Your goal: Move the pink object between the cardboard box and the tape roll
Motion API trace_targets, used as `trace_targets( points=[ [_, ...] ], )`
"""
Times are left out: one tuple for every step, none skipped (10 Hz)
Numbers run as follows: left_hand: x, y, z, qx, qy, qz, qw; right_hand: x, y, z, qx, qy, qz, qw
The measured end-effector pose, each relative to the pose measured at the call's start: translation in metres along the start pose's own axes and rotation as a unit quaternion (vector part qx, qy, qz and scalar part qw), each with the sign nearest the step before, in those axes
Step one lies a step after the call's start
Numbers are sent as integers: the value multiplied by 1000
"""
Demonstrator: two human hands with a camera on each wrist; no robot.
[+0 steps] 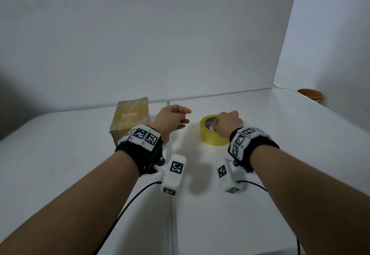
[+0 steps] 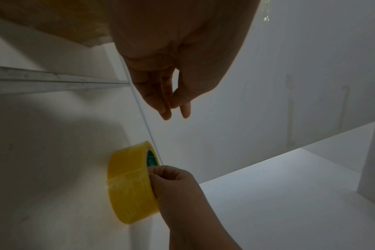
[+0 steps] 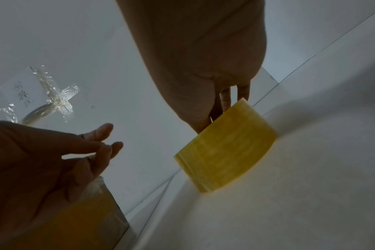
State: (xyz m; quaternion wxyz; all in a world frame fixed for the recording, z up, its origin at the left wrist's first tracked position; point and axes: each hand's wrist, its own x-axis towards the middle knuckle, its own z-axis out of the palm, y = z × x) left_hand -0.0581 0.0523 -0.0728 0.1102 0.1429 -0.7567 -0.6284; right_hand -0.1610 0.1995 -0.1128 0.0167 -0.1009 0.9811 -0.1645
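Note:
A cardboard box wrapped in clear tape stands at the back left of the white table. Right of it lies a yellow tape roll, flat on the table. My right hand is over the roll with its fingers curled down into the roll's hole. A small piece of the pink object shows under the thumb, and the rest is hidden. My left hand hovers relaxed and empty in the gap between box and roll. The left wrist view shows the roll with curled right-hand fingers at its rim.
A stack of brown bowls sits at the table's far right corner. White panels wall off the back and right. A seam runs down the table's middle, and black cables trail from the wrist cameras.

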Motion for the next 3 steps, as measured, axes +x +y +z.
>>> trace_targets(
  points=[
    [-1,1,-3,-8,4,2,1000,-1,-2,0,-4,-5,7,1000],
    [-5,0,-8,0,2,-1,1000,-11,-9,-7,-8,-12,15,1000],
    [-5,2,-14,2,15,7,1000,-17,-24,-23,1,19,-4,1000]
  ],
)
